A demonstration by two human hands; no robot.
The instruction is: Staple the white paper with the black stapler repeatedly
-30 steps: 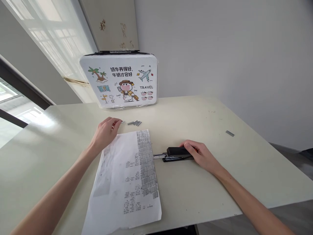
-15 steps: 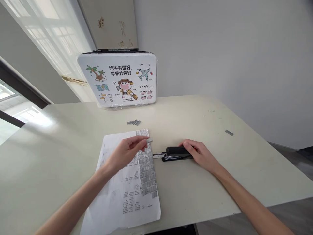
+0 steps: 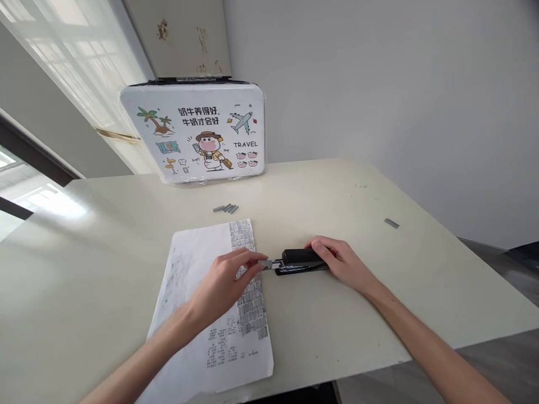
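Observation:
Between thumb and fingers, my left hand (image 3: pixel 236 273) pinches a small grey strip of staples (image 3: pixel 264 264) at the front end of the black stapler (image 3: pixel 301 257). The stapler's metal tray sticks out toward that strip. My right hand (image 3: pixel 341 259) is wrapped round the stapler's rear end. Under my left hand lies a printed paper sheet (image 3: pixel 189 359), its right edge covered with rows of grey staples (image 3: pixel 252 306). Whether the strip sits inside the tray is too small to tell.
Several loose staple strips (image 3: pixel 226 208) lie behind the paper. Another strip (image 3: pixel 391 223) rests at the right of the pale table (image 3: pixel 328 196). A white case with cartoon prints (image 3: pixel 202 134) stands upright at the back, near the wall.
My left hand has moved down and right, bringing the staple strip from above the paper's edge to the stapler's front. My right hand keeps its hold. The view has shifted slightly.

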